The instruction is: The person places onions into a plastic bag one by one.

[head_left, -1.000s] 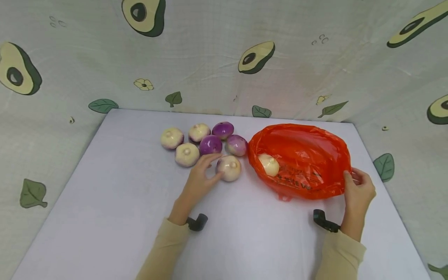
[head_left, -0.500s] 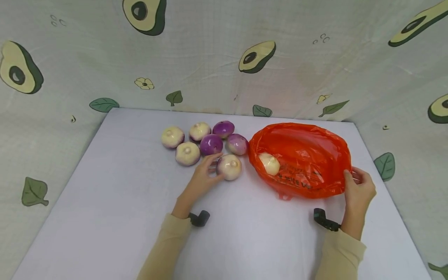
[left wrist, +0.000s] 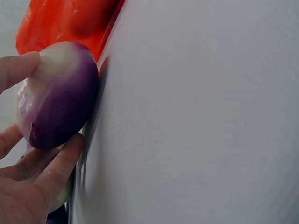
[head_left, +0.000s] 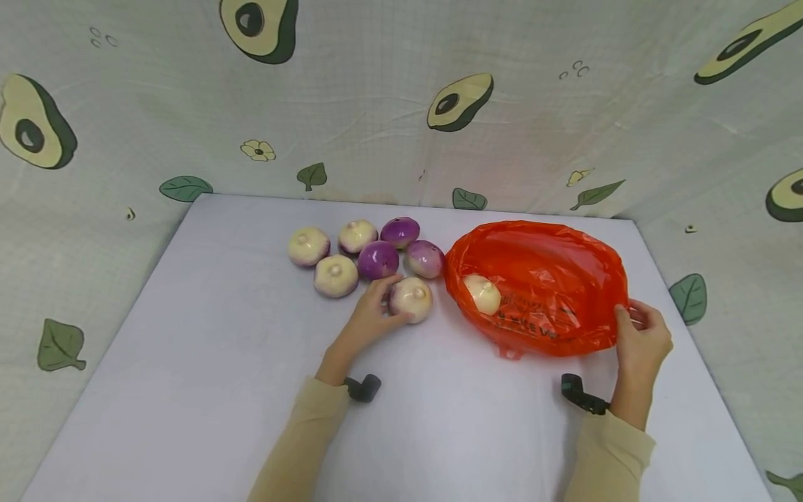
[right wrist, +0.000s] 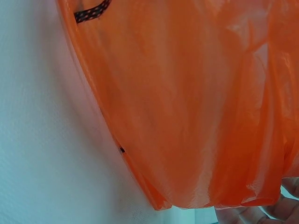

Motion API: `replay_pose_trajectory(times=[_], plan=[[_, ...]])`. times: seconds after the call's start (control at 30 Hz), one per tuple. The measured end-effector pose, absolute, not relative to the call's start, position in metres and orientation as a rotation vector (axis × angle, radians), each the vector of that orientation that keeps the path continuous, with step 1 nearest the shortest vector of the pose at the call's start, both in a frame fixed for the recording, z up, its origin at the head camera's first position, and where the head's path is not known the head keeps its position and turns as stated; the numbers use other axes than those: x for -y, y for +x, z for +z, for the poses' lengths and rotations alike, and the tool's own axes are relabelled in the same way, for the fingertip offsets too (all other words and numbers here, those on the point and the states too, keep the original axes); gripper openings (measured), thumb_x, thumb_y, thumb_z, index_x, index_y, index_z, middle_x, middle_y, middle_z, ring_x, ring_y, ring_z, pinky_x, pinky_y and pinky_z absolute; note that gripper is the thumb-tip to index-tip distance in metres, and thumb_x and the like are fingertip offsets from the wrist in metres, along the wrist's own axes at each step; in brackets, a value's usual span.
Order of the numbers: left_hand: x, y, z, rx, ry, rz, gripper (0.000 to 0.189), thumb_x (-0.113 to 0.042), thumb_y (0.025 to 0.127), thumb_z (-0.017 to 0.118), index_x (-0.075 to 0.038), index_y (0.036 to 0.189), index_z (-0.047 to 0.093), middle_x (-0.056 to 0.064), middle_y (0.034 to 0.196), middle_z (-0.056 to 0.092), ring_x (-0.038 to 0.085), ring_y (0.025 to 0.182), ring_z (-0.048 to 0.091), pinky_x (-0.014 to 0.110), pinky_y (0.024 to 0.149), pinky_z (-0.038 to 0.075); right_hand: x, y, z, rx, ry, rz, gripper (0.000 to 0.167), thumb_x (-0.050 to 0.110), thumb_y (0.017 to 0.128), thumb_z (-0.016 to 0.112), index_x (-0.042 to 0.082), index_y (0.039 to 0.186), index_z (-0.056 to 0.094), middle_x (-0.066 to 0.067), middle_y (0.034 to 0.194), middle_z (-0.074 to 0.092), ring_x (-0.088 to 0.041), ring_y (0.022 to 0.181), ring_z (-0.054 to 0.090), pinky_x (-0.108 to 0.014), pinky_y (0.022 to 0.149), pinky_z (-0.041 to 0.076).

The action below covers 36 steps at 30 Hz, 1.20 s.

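Observation:
My left hand (head_left: 370,322) holds a white-and-purple onion (head_left: 412,301) on the white table. In the left wrist view its thumb presses the pale top of the onion (left wrist: 63,93) while fingers curl round the purple side. My right hand (head_left: 643,338) pinches the right rim of an open red plastic bag (head_left: 564,258), thumb on the inside. In the right wrist view the bag (right wrist: 187,107) fills most of the picture, and only some fingertips (right wrist: 243,215) show. One pale onion (head_left: 482,295) lies inside the bag at its left.
Several more onions cluster behind the left hand: pale ones (head_left: 335,276) at the left, purple ones (head_left: 378,261) nearer the bag. The white table (head_left: 188,362) ends at a cloth backdrop (head_left: 376,90) printed with avocados.
The left hand has moved slightly right and closed its thumb and fingers round the nearest onion. My right hand and the bag stay nearly still.

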<state>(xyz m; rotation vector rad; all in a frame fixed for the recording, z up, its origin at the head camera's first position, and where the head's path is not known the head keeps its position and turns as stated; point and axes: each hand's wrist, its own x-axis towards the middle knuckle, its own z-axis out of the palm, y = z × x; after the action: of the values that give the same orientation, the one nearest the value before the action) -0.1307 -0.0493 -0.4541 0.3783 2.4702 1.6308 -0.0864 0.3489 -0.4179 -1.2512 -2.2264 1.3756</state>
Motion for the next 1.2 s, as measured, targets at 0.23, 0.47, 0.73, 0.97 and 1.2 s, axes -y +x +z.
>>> replay_pose_trajectory(times=[0.23, 0.47, 0.73, 0.97, 1.2], plan=[[0.0461, -0.1299, -0.454, -2.495, 0.368, 1.623, 0.068, -0.021, 0.076, 0.076, -0.01, 0.135, 0.043, 0.011, 0.128, 0.046, 0.023, 0.113, 0.048, 0.038, 0.093, 0.048, -0.3493, -0.086, -0.4178, 2.24, -1.247, 1.36, 0.046, 0.041, 0.092, 0.05, 0.024, 0.135, 0.049, 0.006, 0.116, 0.052, 0.004, 0.086, 0.043, -0.023, 0.098, 0.044], [0.0447, -0.1284, -0.4516, -2.512, 0.347, 1.618, 0.068, -0.019, 0.074, 0.076, -0.009, 0.133, 0.044, 0.012, 0.127, 0.046, 0.024, 0.112, 0.048, 0.039, 0.093, 0.048, -0.3497, -0.0858, -0.4175, 2.228, -1.241, 1.373, 0.046, 0.04, 0.092, 0.051, 0.023, 0.134, 0.049, 0.01, 0.111, 0.052, 0.004, 0.085, 0.043, -0.022, 0.098, 0.044], [0.0442, -0.1287, -0.4517, -2.528, 0.336, 1.604, 0.067, -0.018, 0.074, 0.077, -0.008, 0.132, 0.045, 0.013, 0.126, 0.047, 0.024, 0.11, 0.049, 0.038, 0.093, 0.048, -0.3489, -0.0861, -0.4172, 2.23, -1.245, 1.372, 0.046, 0.041, 0.092, 0.05, 0.024, 0.135, 0.049, 0.005, 0.117, 0.052, 0.003, 0.087, 0.043, -0.022, 0.098, 0.043], [0.0448, -0.1264, -0.4508, -2.552, 0.33, 1.582, 0.067, -0.02, 0.075, 0.076, -0.008, 0.132, 0.045, 0.013, 0.127, 0.047, 0.024, 0.108, 0.05, 0.038, 0.092, 0.049, -0.3494, -0.0859, -0.4167, 2.215, -1.233, 1.369, 0.045, 0.04, 0.091, 0.052, 0.023, 0.133, 0.051, 0.009, 0.112, 0.053, 0.004, 0.085, 0.043, -0.019, 0.095, 0.045], [0.0455, -0.1245, -0.4467, -2.545, 0.339, 1.617, 0.068, -0.018, 0.074, 0.077, -0.009, 0.133, 0.045, 0.013, 0.124, 0.047, 0.023, 0.106, 0.051, 0.036, 0.09, 0.049, -0.3496, -0.0854, -0.4166, 2.205, -1.225, 1.367, 0.044, 0.039, 0.091, 0.053, 0.023, 0.132, 0.052, 0.01, 0.11, 0.053, 0.004, 0.085, 0.044, -0.017, 0.093, 0.045]])
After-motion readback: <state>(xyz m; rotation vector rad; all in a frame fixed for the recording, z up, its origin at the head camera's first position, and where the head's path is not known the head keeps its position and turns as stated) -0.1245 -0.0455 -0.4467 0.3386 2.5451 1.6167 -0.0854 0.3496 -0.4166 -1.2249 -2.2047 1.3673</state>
